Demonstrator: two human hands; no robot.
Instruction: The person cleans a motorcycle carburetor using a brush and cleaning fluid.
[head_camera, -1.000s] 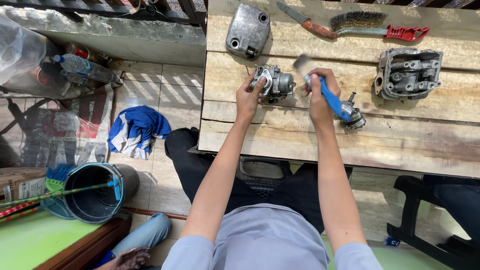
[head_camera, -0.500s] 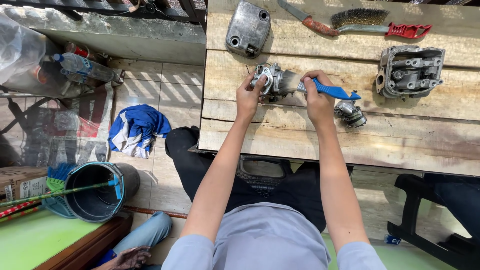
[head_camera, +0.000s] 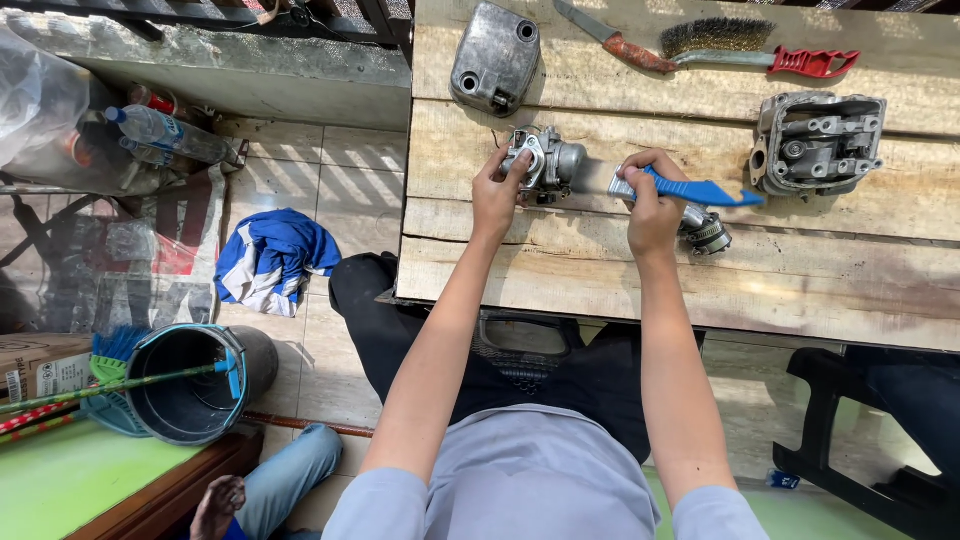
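Seated person at a plank bench (head_camera: 560, 285), working on a small metal carburettor (head_camera: 548, 160). All places below are read off that carburettor.

Left hand (head_camera: 497, 195): touching its left side, fingers (head_camera: 520, 160) closed around the body, pinning it to the bench.

Right hand (head_camera: 652, 200): just right of it, fingers wrapped tight on a blue-handled brush (head_camera: 700, 190). 1 second ago the blue handle slanted down toward the person; now it lies nearly level, tail pointing right, head end turned toward the carburettor. Reads as a scrubbing stroke in progress across the part, not a put-down. The carburettor itself has hardly moved.

Around it:
- Just right and slightly nearer the person, under the right hand: a small round ribbed metal part (head_camera: 708, 233).
- Well to the right: a grey engine head casting (head_camera: 818, 143).
- Above, toward the far edge: a flat grey metal cover (head_camera: 495, 57).
- Above right: a rusty knife (head_camera: 615, 40) beside a red-handled wire brush (head_camera: 750, 45).
- Far left on the floor: a blue-and-white cloth (head_camera: 270, 255) and a dark bucket (head_camera: 195, 385).

Hard to make out: the brush's bristle end is behind the right hand, so contact with the carburettor cannot be confirmed. The knife tip is cut off by the top edge. A 2nd person's foot (head_camera: 215, 505) shows at bottom left, the rest is out of view.
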